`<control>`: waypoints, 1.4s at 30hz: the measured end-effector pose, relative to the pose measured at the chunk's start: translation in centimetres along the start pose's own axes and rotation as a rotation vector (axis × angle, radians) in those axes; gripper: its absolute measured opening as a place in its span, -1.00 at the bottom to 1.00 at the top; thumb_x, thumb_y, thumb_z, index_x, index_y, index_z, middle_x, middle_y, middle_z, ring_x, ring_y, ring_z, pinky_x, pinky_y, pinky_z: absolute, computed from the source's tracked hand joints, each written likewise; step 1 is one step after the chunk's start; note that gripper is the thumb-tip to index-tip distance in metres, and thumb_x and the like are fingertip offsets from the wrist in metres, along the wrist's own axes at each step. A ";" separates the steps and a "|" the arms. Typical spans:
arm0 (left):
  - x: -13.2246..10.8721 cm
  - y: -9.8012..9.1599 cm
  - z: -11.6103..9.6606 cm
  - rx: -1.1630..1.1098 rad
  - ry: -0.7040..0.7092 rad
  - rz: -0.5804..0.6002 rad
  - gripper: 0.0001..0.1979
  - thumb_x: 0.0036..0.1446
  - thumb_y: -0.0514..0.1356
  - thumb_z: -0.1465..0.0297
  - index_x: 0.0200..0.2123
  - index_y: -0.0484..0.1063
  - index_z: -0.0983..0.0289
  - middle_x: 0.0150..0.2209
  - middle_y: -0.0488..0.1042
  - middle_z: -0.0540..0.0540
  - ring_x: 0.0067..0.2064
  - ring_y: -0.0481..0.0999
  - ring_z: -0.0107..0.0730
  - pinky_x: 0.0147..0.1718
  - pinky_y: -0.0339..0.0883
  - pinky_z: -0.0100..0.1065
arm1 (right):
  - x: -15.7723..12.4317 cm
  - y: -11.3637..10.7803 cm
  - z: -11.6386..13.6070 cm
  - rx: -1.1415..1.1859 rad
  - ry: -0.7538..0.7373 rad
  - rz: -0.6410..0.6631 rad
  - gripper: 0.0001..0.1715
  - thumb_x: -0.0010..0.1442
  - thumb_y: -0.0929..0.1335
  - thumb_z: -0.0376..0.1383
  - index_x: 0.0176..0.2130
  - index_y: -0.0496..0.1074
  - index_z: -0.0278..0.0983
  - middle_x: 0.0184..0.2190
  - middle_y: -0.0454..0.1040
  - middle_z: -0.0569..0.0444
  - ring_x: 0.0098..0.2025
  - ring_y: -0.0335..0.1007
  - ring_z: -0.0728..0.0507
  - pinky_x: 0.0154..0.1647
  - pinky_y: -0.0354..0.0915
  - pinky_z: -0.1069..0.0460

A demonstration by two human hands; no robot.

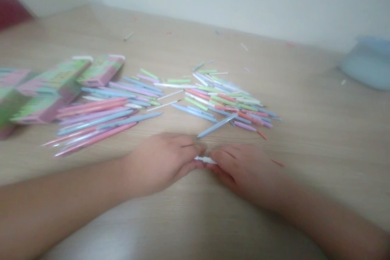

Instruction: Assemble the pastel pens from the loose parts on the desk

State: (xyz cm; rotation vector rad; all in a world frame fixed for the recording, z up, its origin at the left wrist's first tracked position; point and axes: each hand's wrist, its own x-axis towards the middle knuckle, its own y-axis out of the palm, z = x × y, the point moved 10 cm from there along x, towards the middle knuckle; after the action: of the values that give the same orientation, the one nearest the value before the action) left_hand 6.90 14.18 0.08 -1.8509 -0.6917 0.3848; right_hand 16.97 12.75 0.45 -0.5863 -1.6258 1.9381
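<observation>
My left hand and my right hand meet low over the table, fingertips closed on a small white pen part. Most of it is hidden in the fingers, and only a short white stretch shows in the gap. Just beyond my hands lies a blue pen piece, slanting against a loose pile of pen parts in white, green, blue, purple and orange. Left of that pile are longer pens in pink, blue and purple, lying side by side. The picture is blurred.
Several green and pink boxes are stacked at the left. A pale blue object stands at the far right by the white wall. Small scraps and thin refills are scattered over the wooden table. Something dark red shows at the upper left.
</observation>
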 end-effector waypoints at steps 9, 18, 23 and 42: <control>-0.2 -0.8 -1.2 -0.022 0.107 -0.084 -0.66 0.56 0.02 0.23 0.17 0.50 0.21 -0.03 0.63 0.12 -0.02 0.64 -0.13 -0.01 0.50 -0.15 | 0.2 -0.1 0.1 0.060 0.019 0.002 -0.87 0.48 0.37 -0.29 -0.12 0.54 -0.26 -0.25 0.66 0.02 -0.25 0.59 -0.22 -0.24 0.36 -0.07; -0.3 -0.7 -1.5 -0.084 0.082 -0.044 -0.66 0.50 0.02 0.35 0.20 0.44 0.24 0.03 0.58 0.17 0.05 0.59 -0.12 0.06 0.48 -0.11 | 0.4 -0.3 0.4 0.064 0.026 0.011 -0.80 0.51 0.34 -0.24 -0.17 0.51 -0.26 -0.26 0.66 0.00 -0.26 0.59 -0.22 -0.24 0.35 -0.08; -0.4 -1.1 -1.4 -0.072 0.034 -0.111 -0.66 0.46 0.05 0.36 0.21 0.40 0.26 0.00 0.59 0.18 0.02 0.60 -0.09 0.02 0.48 -0.08 | 0.0 -0.5 0.7 -0.046 0.023 0.004 -0.83 0.55 0.31 -0.22 -0.05 0.45 -0.24 -0.26 0.65 0.05 -0.26 0.60 -0.24 -0.32 0.28 -0.08; -1.8 -3.4 4.7 -0.471 -0.327 -0.500 -0.81 0.30 0.36 0.19 -0.15 0.58 0.16 -0.21 0.64 -0.03 -0.22 0.61 -0.32 -0.27 0.42 -0.34 | -1.1 -1.0 -4.5 -0.071 0.247 -0.068 -0.77 0.44 0.22 -0.31 -0.30 0.33 -0.20 -0.34 0.50 0.03 -0.26 0.45 -0.23 -0.23 0.15 -0.09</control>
State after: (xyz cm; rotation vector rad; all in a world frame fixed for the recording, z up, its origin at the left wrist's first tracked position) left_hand 1.95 17.38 1.33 -1.9738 -1.5348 0.2025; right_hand 20.81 15.54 0.63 -0.7565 -1.5419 1.6917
